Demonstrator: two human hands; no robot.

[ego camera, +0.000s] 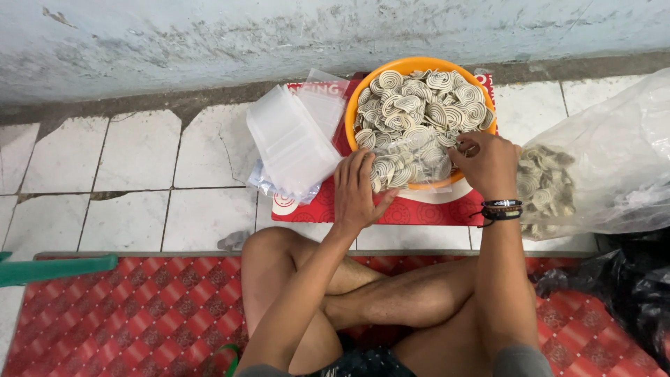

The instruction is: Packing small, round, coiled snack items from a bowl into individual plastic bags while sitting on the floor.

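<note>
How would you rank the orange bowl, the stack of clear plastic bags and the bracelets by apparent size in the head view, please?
1. Orange bowl, though close to the stack.
2. Stack of clear plastic bags.
3. Bracelets, clearly smallest.

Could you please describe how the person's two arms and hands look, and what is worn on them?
Both arms are bare up to the short grey sleeves at the bottom edge. The left hand wears nothing: no glove, ring or watch shows. The right hand is also ungloved; its wrist carries a stack of thin bracelets, mostly black, with one beaded brown strand between them.
</note>
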